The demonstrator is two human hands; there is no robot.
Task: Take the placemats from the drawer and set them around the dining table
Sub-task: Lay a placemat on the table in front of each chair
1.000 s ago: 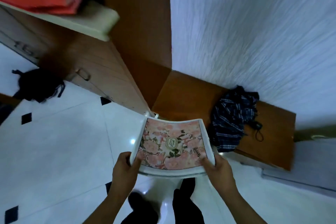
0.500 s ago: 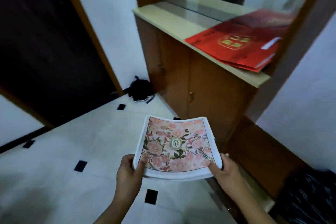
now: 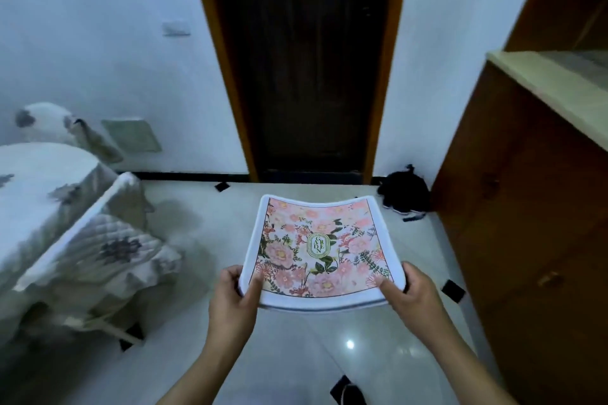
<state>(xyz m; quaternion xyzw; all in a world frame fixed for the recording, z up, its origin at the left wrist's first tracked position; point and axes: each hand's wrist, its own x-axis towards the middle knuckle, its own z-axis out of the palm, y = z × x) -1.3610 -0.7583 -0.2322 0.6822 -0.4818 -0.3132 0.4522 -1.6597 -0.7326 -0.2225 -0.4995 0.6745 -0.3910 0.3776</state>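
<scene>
Turning has swung the view on since the earlier frame. Then, the cabinet [image 3: 526,223] stood straight beyond the placemats [image 3: 317,246]. It now lies off to the right of the right grip [image 3: 416,294], its red bags gone from sight, and a dark door [image 3: 312,76] stands dead ahead. The placemats have kept their place between the two grips.

The left grip [image 3: 232,299] is clamped on the near left corner of the placemats, thumb on top of the floral print and fingers curled under the edge. The right grip is clamped on the near right corner the same way. The placemats hang in the air above the floor [image 3: 296,355], sagging in the middle so the side edges curl up. More than one layer shows at the near edge.

Far to the left of the left grip stands a cloth-covered desk [image 3: 39,191] with a quilt-covered chair [image 3: 108,250] against it. A black bag [image 3: 404,191] lies on the floor beyond the right grip, beside the cabinet.
</scene>
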